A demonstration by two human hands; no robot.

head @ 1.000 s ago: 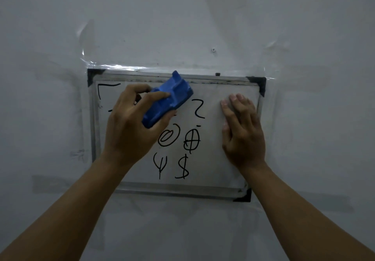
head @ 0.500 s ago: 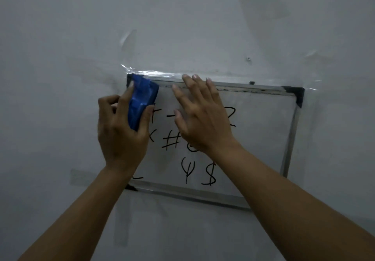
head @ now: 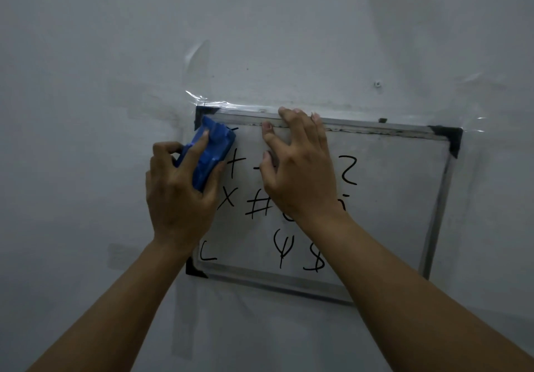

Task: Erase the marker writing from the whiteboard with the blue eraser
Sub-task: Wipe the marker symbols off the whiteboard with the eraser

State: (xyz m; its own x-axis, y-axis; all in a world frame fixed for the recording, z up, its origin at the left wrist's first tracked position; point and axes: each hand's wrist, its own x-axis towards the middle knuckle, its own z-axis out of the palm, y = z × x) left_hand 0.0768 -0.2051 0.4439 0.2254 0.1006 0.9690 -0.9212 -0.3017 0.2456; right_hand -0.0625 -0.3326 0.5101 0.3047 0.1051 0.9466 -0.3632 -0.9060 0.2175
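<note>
A small framed whiteboard [head: 398, 204] is taped to a grey wall and carries black marker symbols [head: 257, 207] in rows. My left hand [head: 179, 195] grips the blue eraser [head: 212, 152], which presses on the board's top-left corner. My right hand [head: 300, 169] lies flat on the board with its fingers spread, fingertips over the top frame edge. It hides part of the middle symbols. A plus, a cross, a hash, an L-shaped stroke, a psi-like sign and a dollar sign show around the hands.
Clear tape [head: 219, 103] runs along the board's top edge, with black corner pieces [head: 450, 137] on the frame. A small screw [head: 377, 84] sits in the wall above. Bare grey wall surrounds the board on all sides.
The view has shifted, so the board sits further right. My left hand took the eraser from the board's upper middle to its top-left corner. My right hand crossed from the right side to the top middle.
</note>
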